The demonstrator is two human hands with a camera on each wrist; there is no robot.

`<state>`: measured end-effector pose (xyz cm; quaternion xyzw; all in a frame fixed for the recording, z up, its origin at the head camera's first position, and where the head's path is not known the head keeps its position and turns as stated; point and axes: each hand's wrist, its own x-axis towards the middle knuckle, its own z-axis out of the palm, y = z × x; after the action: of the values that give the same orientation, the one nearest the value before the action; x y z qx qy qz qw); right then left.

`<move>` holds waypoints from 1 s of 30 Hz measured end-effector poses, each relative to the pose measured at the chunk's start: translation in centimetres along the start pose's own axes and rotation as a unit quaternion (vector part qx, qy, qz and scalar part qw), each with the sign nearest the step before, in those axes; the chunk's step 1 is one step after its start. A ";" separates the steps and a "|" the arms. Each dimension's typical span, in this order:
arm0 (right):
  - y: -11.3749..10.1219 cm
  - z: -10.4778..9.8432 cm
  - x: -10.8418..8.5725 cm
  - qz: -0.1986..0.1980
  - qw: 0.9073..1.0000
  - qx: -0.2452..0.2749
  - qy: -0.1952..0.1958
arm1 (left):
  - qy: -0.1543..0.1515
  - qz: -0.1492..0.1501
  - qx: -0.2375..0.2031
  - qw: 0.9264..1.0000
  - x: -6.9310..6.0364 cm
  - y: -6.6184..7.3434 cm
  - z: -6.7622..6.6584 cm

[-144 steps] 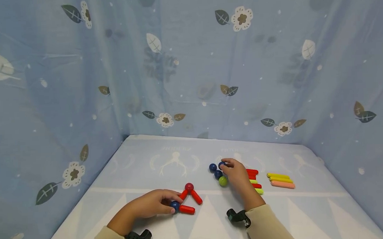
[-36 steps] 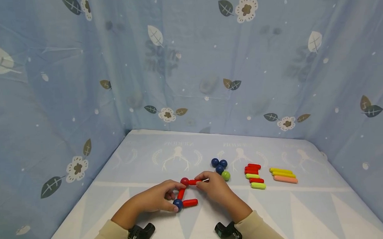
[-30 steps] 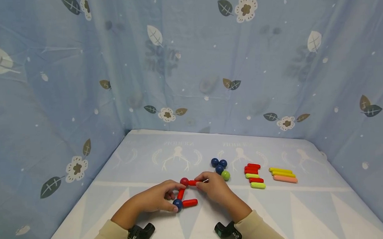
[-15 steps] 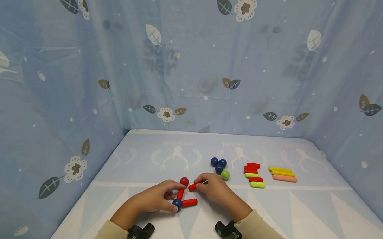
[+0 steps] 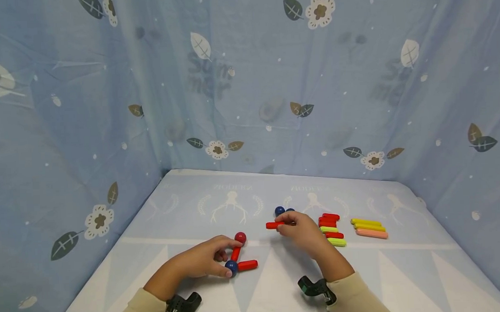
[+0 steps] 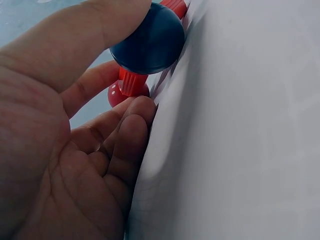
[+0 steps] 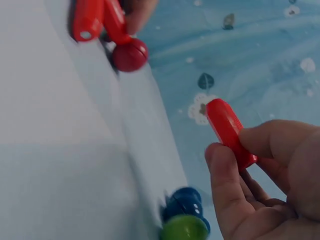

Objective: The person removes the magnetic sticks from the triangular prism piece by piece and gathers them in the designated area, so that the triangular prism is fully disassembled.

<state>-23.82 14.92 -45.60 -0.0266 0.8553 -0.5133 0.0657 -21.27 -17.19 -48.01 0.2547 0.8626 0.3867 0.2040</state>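
My left hand (image 5: pixel 200 258) steadies a joined piece on the table, thumb against a dark blue ball (image 5: pixel 231 268) and index finger at the red ball (image 5: pixel 240 238). Between those balls runs a red stick (image 5: pixel 235 254), and a second red stick (image 5: pixel 248 265) points right from the blue one. Thumb and fingers of my right hand (image 5: pixel 308 234) pinch another red magnetic stick (image 7: pixel 226 122), raised off the table and apart from the joined piece. Behind that hand are loose blue balls (image 5: pixel 279 211), partly hidden; a green ball (image 7: pixel 185 229) shows in the right wrist view.
To the right lie short red sticks (image 5: pixel 330 216) and yellow-green sticks (image 5: pixel 337 242) in a column. Farther right are longer yellow sticks (image 5: pixel 366 222) and an orange-pink stick (image 5: pixel 371 234). Patterned curtains (image 5: pixel 247 82) enclose the table (image 5: pixel 185 195) at back and sides.
The right hand has pulled its red stick off the red ball and moved it right and up, in front of the loose balls. The left hand has stayed at the joined piece.
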 end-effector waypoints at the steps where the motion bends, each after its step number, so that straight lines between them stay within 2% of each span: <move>1: 0.1 -0.6 0.2 0.005 1.000 0.012 0.008 | 0.000 0.001 -0.001 1.000 0.0 0.0 0.0; 7: 1.7 -4.7 1.5 0.039 0.996 0.054 0.058 | -0.004 0.006 -0.003 1.000 0.1 -0.2 0.1; 10: 3.1 -6.9 2.2 0.067 0.992 0.058 0.089 | -0.005 0.007 -0.002 1.000 0.1 -0.2 0.0; 15: 5.6 -9.6 3.5 0.122 0.980 0.045 0.148 | -0.003 0.008 -0.004 1.000 0.1 -0.4 0.0; 21: 7.8 -10.7 4.2 0.144 0.968 0.045 0.200 | -0.003 0.010 -0.010 1.000 -0.2 -0.4 0.1; 30: 9.0 -10.8 4.6 0.132 0.970 0.008 0.206 | -0.004 0.000 -0.013 1.000 0.2 -0.2 0.0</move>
<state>-29.65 28.11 -48.89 0.1933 0.8425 -0.5009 -0.0443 -21.48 -17.23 -48.17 0.2538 0.8565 0.3968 0.2110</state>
